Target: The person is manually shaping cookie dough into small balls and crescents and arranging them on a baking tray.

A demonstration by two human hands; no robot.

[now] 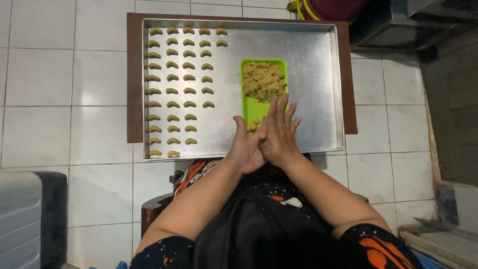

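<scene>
The left hand (245, 148) and the right hand (280, 133) are shown pressed palm to palm above the near edge of a metal baking tray (308, 74). The fingers of the right hand are extended and laid over the left palm; whether anything is enclosed between the palms cannot be told. A green rectangular plate (255, 108) is seen in the tray just beyond the hands, with a heap of yellowish dough (263, 79) piled on its far half and a few small dough pieces (252, 126) at its near end, beside the left thumb. Rows of crescent-shaped dough pieces (180, 78) are arranged over the left part of the tray. The tray is carried on a brown board (133, 74) laid on a white tiled floor (45, 74).
</scene>
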